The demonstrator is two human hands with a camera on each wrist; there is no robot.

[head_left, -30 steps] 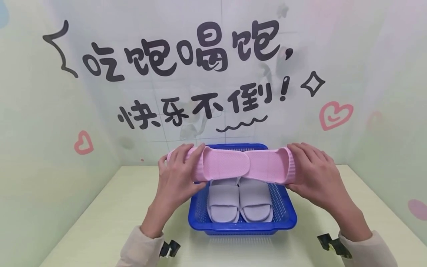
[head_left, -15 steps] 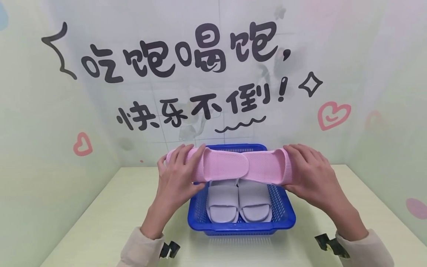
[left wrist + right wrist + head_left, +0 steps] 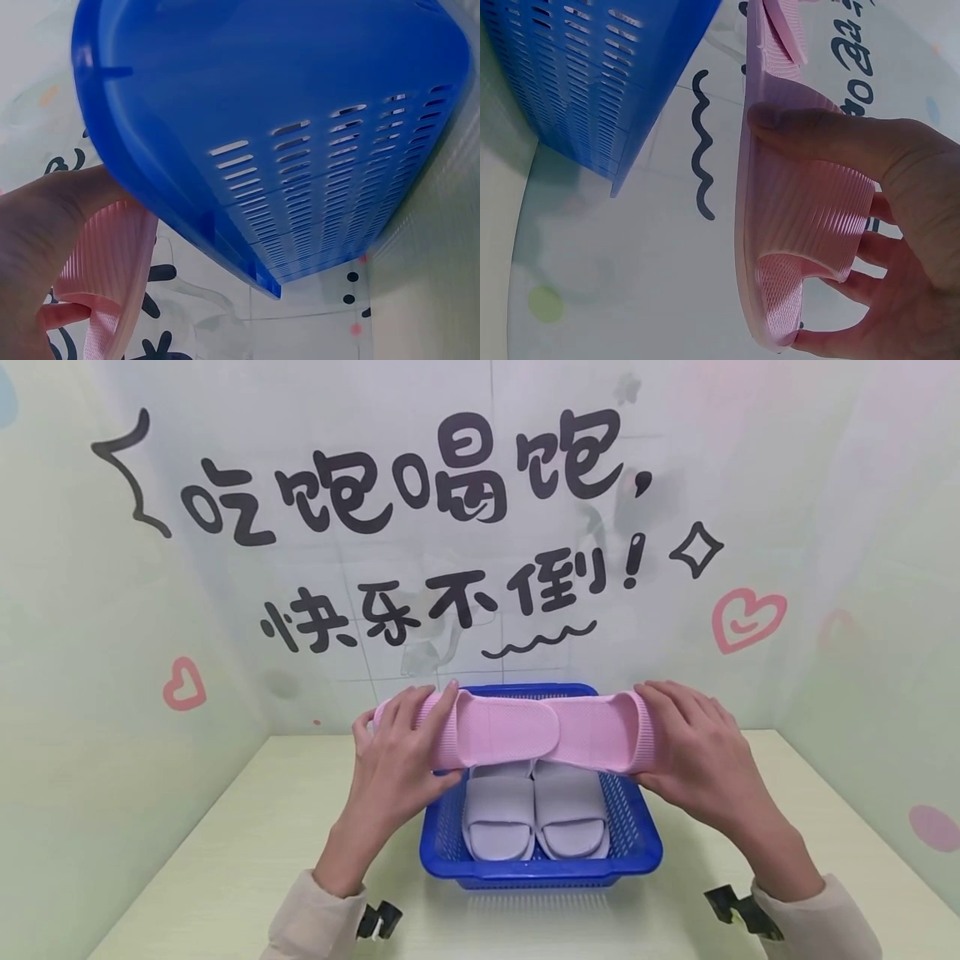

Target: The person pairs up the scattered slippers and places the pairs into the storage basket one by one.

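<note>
Two pink slippers are held sideways above the blue basket [image 3: 542, 870], their heel ends overlapping in the middle. My left hand [image 3: 397, 747] grips the left pink slipper [image 3: 504, 731] around its ribbed strap, thumb below and fingers over the top. On the other side my right hand [image 3: 701, 747] holds the right pink slipper [image 3: 592, 731] the same way. In the right wrist view, the thumb presses along the sole edge of that slipper, fingers across the strap. Below them, a pair of pale grey slippers [image 3: 498, 802] lies side by side in the basket, their far ends hidden behind the pink ones.
The basket stands on a pale wooden table [image 3: 217, 860] near the back wall [image 3: 420, 410], which carries large black lettering. Side walls rise at left and right. A black wrist mount [image 3: 380, 920] sits by each sleeve.
The right hand and its pink slipper have shifted very slightly left, so the heel ends overlap a little more. Both grips stay the same.
</note>
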